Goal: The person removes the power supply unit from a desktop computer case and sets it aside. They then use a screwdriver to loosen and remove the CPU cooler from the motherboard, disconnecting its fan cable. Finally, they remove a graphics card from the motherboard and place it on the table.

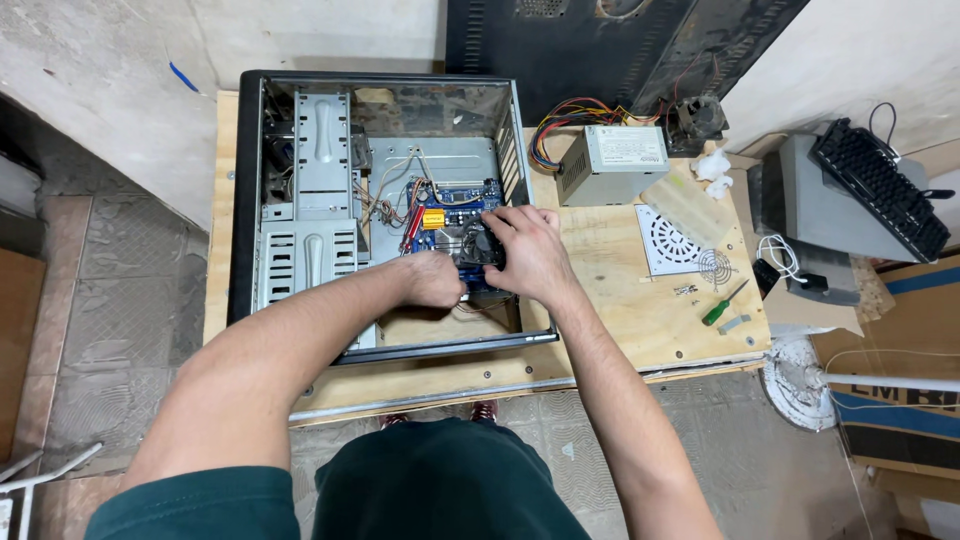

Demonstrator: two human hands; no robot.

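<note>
Both hands are inside the open computer case [300, 200] on the wooden bench [620, 300]. Left hand [435, 280] is clenched at the near edge of the blue motherboard [455, 205]; what it grips I can't tell. Right hand [525, 250] lies spread over the cooler fan [478, 243], fingers curled on it. Power supply [612, 160] and green screwdriver [722, 305] lie on the bench to the right.

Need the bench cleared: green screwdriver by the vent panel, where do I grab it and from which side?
Take the green screwdriver by its handle, the lower-left end, coming from above. It lies flat and slanted on the wooden bench, thin shaft pointing up-right. The handle is the thicker part, with bare wood around it.
</note>
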